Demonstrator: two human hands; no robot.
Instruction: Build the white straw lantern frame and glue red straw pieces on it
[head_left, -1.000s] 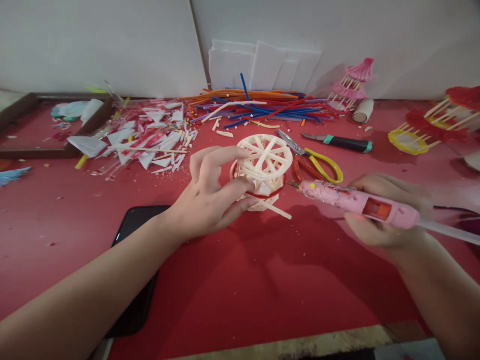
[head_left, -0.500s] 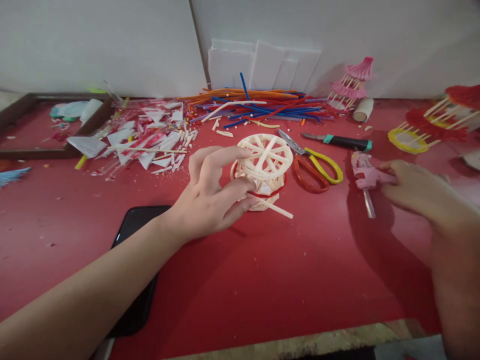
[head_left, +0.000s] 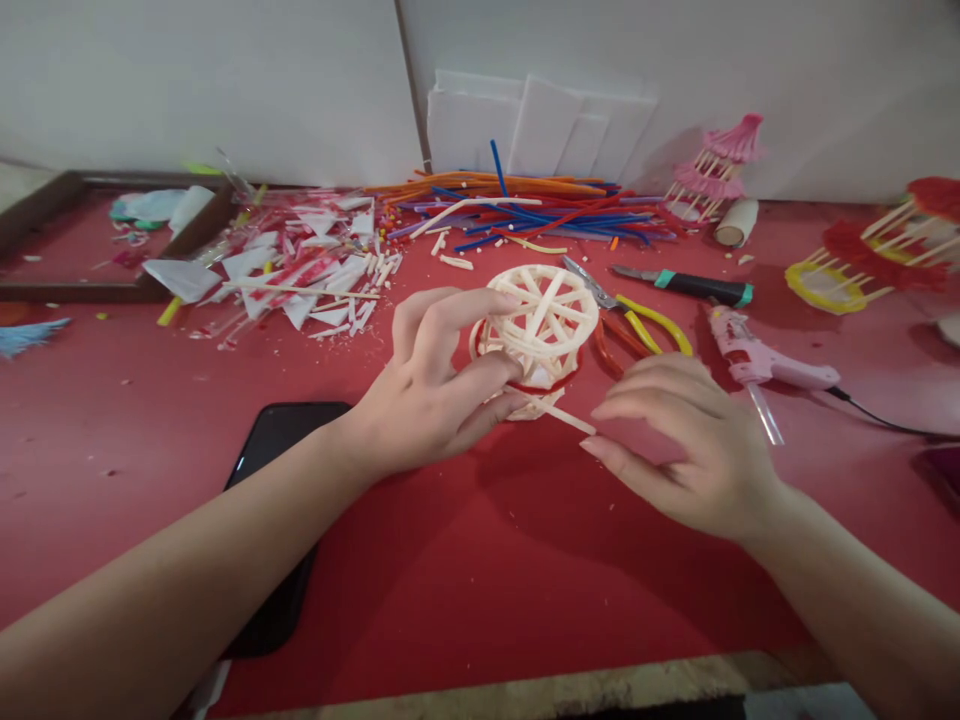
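Observation:
My left hand (head_left: 431, 385) grips the left side of a small cream wheel-shaped model made of sticks (head_left: 544, 320), which has a red ring around its middle and stands on the red table (head_left: 487, 560). A loose cream stick (head_left: 559, 413) juts out from its base toward the right. My right hand (head_left: 679, 445) hovers just right of that stick with its fingers stretched toward it and holds nothing. The pink glue gun (head_left: 754, 355) lies on the table behind my right hand.
Scissors with yellow and red handles (head_left: 637, 325) lie beside the model, and a teal-handled knife (head_left: 694, 285) lies behind them. Coloured straws (head_left: 525, 210) and paper scraps (head_left: 292, 270) pile at the back. A black phone (head_left: 277, 500) lies under my left forearm. Finished models (head_left: 870, 255) stand far right.
My right hand set the pink glue gun down on the table at the right, then came back empty toward the loose stick at the model's base. My left hand kept its grip.

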